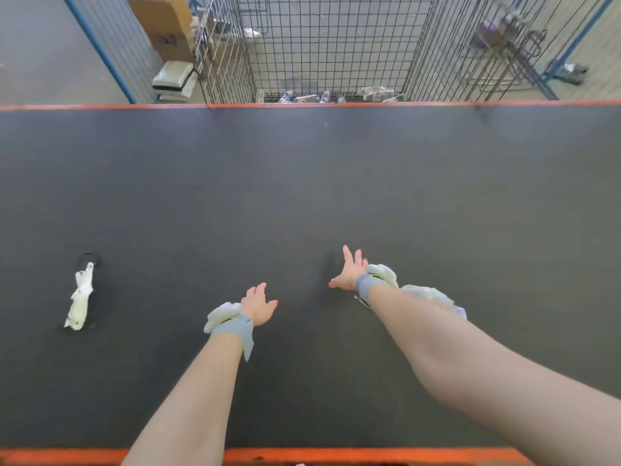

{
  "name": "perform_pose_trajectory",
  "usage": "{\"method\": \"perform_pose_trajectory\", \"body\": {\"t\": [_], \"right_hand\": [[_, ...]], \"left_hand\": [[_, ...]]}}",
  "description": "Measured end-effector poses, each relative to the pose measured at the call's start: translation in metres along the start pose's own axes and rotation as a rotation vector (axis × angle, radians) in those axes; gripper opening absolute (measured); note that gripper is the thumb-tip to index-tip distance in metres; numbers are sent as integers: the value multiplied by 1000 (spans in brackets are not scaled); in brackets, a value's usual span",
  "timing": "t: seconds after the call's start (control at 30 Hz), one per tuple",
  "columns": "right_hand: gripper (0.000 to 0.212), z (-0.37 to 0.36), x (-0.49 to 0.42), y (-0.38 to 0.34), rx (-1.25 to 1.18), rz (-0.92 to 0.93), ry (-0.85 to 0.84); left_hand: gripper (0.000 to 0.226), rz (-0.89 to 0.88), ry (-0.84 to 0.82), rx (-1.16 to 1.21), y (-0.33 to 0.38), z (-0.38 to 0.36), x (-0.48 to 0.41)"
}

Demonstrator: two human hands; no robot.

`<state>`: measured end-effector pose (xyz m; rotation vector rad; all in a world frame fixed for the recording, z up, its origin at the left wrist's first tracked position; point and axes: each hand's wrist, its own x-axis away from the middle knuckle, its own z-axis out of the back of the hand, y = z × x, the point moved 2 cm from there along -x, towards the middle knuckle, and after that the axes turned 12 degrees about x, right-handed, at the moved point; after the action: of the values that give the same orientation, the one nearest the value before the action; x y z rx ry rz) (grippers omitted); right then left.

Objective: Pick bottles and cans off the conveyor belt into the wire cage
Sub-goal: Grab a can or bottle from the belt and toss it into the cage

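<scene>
The dark conveyor belt [302,183] fills the middle of the view. Beyond its far orange edge stands the wire cage [322,52], with several plastic bottles [322,95] lying on its floor. My left hand [258,304] hovers over the belt near the centre, fingers relaxed, holding nothing. My right hand [349,270] reaches a little farther out, fingers spread, also holding nothing. I see no bottle or can on the belt. A crumpled white plastic scrap [79,297] lies on the belt at the left, next to a small dark round thing [89,258].
Orange rails [336,455] border the belt at its near and far sides. Cardboard boxes [168,25] and white packages [174,79] sit on the floor left of the cage. More wire frames [504,48] and a blue fence post stand at the right.
</scene>
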<state>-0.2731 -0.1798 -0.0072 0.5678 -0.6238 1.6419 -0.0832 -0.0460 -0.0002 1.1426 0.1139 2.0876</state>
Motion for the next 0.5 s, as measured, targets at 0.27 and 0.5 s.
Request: {"method": "perform_pose_trajectory", "body": {"t": [0.27,0.5], "right_hand": [[101,-8,29,-46,113,209,-3],[96,-21,50,-92,58,259,-110]], "left_hand": [[65,-3,148,12,-12,30,23],[68,82,383,23,-63,52,30]]}}
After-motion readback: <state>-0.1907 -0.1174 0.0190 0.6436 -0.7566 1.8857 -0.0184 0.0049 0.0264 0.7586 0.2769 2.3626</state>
